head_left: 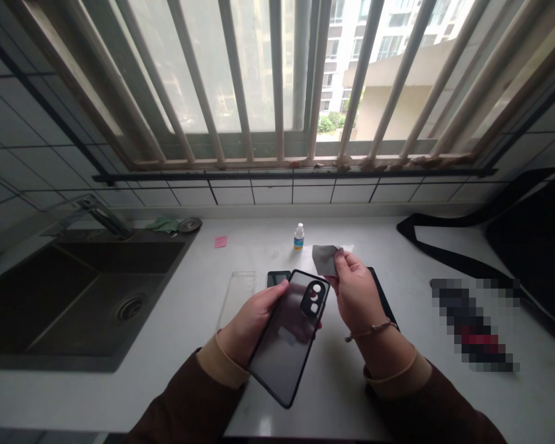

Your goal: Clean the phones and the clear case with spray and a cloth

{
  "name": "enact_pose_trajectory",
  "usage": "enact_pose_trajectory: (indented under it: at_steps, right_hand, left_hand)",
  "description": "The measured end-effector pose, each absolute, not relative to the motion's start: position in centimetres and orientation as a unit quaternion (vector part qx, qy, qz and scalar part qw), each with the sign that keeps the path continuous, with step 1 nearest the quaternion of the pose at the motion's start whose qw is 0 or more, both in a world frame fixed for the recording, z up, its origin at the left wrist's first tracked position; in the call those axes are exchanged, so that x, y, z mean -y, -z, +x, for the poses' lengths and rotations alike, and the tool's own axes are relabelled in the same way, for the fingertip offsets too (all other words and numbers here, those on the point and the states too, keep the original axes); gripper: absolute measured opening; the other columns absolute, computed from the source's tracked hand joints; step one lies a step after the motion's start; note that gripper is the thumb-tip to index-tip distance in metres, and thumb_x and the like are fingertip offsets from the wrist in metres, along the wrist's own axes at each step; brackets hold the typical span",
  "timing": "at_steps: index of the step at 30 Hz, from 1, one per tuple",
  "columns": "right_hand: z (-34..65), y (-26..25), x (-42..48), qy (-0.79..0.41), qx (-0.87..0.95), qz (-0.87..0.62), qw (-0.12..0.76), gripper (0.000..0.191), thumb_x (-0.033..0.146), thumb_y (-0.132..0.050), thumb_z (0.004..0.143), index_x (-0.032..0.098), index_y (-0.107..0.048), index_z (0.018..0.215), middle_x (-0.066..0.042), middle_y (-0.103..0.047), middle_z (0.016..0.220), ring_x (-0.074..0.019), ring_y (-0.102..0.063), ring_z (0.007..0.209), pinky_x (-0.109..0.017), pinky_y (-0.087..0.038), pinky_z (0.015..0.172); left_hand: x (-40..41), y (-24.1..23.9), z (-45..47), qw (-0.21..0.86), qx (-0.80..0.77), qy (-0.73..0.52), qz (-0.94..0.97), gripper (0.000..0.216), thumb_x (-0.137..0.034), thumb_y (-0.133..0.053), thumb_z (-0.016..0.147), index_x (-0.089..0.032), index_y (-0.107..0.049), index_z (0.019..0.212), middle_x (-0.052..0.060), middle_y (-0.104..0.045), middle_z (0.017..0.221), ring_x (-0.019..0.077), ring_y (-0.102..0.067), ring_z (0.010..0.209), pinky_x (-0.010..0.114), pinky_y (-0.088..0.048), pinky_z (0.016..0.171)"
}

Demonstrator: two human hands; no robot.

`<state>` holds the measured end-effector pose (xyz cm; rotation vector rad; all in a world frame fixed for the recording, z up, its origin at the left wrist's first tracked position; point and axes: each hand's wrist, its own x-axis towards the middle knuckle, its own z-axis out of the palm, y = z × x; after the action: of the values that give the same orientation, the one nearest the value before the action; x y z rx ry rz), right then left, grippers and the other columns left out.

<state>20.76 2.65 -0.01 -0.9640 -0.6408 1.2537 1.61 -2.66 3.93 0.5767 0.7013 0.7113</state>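
My left hand [250, 324] grips a dark translucent phone case [289, 339] with a black rim and a camera cutout, held tilted above the white counter [305, 394]. My right hand [356, 296] pinches a small grey cloth [324, 259] just beyond the case's top corner. Beneath the hands a black phone [278, 277] and a black mat [383, 296] lie on the counter, both partly hidden. A clear phone case [237, 296] lies flat to the left of my left hand. A small white bottle with a blue and yellow label [298, 237] stands farther back.
A dark sink [74, 296] with a tap [104, 216] fills the left side. A pink note [221, 241] lies near it. A black bag with a long strap [531, 246] sits at the right, beside a blurred-out object [474, 327]. A barred window [277, 80] is behind.
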Motion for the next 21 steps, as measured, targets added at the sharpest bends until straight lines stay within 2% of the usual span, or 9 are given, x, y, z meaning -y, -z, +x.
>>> enact_pose_trajectory:
  at_steps: [3,6,11,16,21]
  right_hand:
    - [20.2,-0.3,-2.0,-0.635,0.316,-0.393,0.584,0.048,0.058,-0.088,0.08,0.019,-0.074,0.105,-0.005,-0.078,0.094,-0.0194,-0.071,0.083,-0.032,-0.058,0.077]
    - [19.7,-0.7,-1.1,-0.691,0.346,-0.347,0.531,0.044,0.055,-0.087,0.083,0.018,-0.074,0.105,-0.002,-0.075,0.088,-0.0156,-0.066,0.075,-0.029,-0.053,0.072]
    - [19.3,-0.6,-0.6,-0.689,0.372,-0.328,0.529,0.039,0.053,-0.082,0.09,0.018,-0.074,0.105,-0.001,-0.073,0.087,-0.0141,-0.063,0.075,-0.027,-0.05,0.072]
    - [19.2,0.0,-0.7,-0.657,0.405,-0.331,0.543,0.036,0.054,-0.075,0.096,0.019,-0.073,0.104,-0.002,-0.074,0.089,-0.0155,-0.066,0.079,-0.031,-0.055,0.082]
    - [19.3,0.3,-0.9,-0.607,0.439,-0.341,0.568,0.035,0.054,-0.071,0.099,0.022,-0.074,0.112,-0.008,-0.079,0.115,-0.022,-0.074,0.107,-0.04,-0.058,0.102]
  left_hand:
    - [2.9,-3.4,1.8,0.809,-0.357,-0.33,0.33,0.033,-0.044,-0.07,0.094,-0.013,-0.078,0.102,0.018,-0.08,0.089,0.0268,-0.075,0.066,0.034,-0.057,0.062]
    - [2.7,-3.0,2.0,0.782,-0.38,-0.342,0.357,0.031,-0.044,-0.071,0.093,-0.014,-0.076,0.095,0.017,-0.079,0.084,0.0262,-0.074,0.063,0.034,-0.056,0.058]
    - [2.2,-3.1,1.9,0.767,-0.393,-0.364,0.354,0.028,-0.04,-0.07,0.094,-0.013,-0.076,0.092,0.016,-0.077,0.081,0.0234,-0.072,0.062,0.03,-0.055,0.056]
    - [1.9,-2.7,1.6,0.766,-0.411,-0.359,0.339,0.03,-0.041,-0.066,0.097,-0.013,-0.074,0.092,0.015,-0.076,0.076,0.0222,-0.07,0.06,0.03,-0.054,0.056]
    - [1.2,-1.7,1.5,0.723,-0.445,-0.41,0.333,0.024,-0.035,-0.069,0.095,-0.014,-0.077,0.087,0.011,-0.075,0.076,0.0192,-0.066,0.06,0.029,-0.053,0.059]
